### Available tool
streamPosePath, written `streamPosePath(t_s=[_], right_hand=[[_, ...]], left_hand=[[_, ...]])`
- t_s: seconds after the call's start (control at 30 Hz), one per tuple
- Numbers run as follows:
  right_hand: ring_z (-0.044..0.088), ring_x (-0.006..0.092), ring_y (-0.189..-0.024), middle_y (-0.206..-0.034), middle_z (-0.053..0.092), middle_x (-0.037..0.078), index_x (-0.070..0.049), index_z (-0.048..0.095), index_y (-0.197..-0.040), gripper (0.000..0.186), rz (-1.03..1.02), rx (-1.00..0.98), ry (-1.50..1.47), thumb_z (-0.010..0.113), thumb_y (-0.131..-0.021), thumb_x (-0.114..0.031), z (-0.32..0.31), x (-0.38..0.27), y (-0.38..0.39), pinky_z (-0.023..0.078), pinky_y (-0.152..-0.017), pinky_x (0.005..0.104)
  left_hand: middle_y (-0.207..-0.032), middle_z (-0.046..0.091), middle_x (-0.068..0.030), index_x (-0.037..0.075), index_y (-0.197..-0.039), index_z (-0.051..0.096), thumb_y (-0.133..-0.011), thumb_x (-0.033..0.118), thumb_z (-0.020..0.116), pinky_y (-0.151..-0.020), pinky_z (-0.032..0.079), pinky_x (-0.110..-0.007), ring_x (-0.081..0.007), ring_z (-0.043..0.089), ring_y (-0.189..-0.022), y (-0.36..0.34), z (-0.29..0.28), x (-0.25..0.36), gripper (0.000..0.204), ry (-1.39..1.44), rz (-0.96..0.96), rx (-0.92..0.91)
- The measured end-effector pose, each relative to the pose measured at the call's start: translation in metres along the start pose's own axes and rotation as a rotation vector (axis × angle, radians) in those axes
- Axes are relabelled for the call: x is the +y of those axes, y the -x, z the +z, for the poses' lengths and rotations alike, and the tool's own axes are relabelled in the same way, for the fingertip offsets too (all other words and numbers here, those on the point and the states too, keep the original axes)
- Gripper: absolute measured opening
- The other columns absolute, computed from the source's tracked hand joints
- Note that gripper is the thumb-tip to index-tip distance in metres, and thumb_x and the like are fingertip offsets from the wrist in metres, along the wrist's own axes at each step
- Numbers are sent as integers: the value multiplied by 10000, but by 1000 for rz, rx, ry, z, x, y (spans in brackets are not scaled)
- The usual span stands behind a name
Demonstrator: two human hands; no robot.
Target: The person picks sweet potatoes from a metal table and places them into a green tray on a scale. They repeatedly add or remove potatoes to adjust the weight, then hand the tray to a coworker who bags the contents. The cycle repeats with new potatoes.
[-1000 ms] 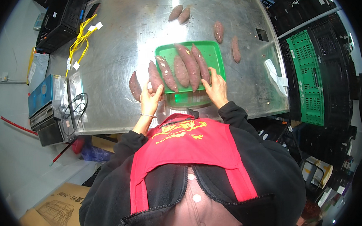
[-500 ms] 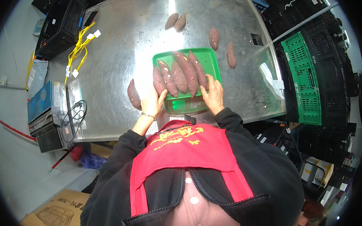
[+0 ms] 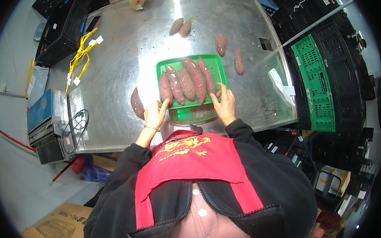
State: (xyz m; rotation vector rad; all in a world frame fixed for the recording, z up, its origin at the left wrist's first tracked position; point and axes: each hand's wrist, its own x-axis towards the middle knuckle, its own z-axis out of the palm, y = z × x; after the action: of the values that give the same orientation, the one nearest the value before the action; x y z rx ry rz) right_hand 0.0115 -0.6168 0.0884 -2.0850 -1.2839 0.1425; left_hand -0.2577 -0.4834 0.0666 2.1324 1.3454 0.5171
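A green tray (image 3: 219, 70) sits on a scale with a lit green display (image 3: 184, 113), in front of me on the metal table. Several purple sweet potatoes (image 3: 187, 85) lie side by side in it, their long ends pointing toward me. At the tray's near left corner, my left hand (image 3: 155, 115) grips the edge, thumb beside the leftmost sweet potato. My right hand (image 3: 225, 105) holds the near right corner with curled fingers; a small sweet potato end shows by its fingertips. One loose sweet potato (image 3: 136, 103) rests on the table, left of my left hand.
Farther off lie two sweet potatoes together (image 3: 180, 28) and two separate ones (image 3: 238, 61) to the right. Yellow cables (image 3: 80, 56) and a black crate (image 3: 61, 33) are at left. A white paper-like piece (image 3: 281, 86) lies near the right edge, beside green and black crates (image 3: 313, 84).
The view has shifted slightly, bringing more of a yellow bag into sight at the far edge. My left hand has drawn back a little along the tray's corner. The tray's contents look unchanged.
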Motion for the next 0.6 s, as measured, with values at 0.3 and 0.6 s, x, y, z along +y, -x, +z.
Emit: streamPosePath(t_s=[0.3,0.6], right_hand=[[635,337,-993,-1144,625,132,-70,545,-1300,512,243,169,224,751,-852,-207,-14,73,23,467,-890,476],[624,443,-1173,-1579,216,363,-96,361,-1513,777,448,-379,424,730,-853,-272,4,103,58,278,-1179,561]], left_hand=[[-681,669,-70,39,-1466,377,-929,23,575,-672,519,-335,-153,615,-629,25,-29,-70,573,428,-361,340],[-1486,398,-324,16,-1556,193,-849,-51,593,-1124,373,-492,-469,415,-1376,50,-29,-119,815,23,-502,273]])
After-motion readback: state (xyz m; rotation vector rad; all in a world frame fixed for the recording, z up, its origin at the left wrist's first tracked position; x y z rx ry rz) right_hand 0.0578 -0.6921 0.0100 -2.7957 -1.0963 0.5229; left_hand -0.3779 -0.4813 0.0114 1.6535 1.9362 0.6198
